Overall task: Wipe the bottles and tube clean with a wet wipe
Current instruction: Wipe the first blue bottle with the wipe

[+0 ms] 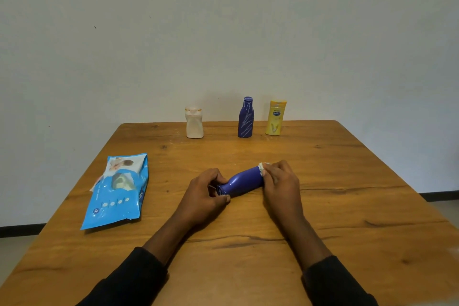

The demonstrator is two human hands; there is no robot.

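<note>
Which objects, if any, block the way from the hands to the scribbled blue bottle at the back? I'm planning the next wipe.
Nothing visible does. Bare wooden table lies between the hands and the scribbled blue bottle; both hands are occupied.

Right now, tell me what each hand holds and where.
Left hand grips the lying blue bottle at its neck end; right hand presses a wet wipe against its base end.

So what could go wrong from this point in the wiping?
1. The blue bottle lies sideways, pinched only at its ends by the left hand and right hand; it could slip and roll.
2. The wet wipe is bunched small, so patches may get missed.
3. Reaching for the streaked blue bottle could topple the yellow bottle close beside it.
</note>
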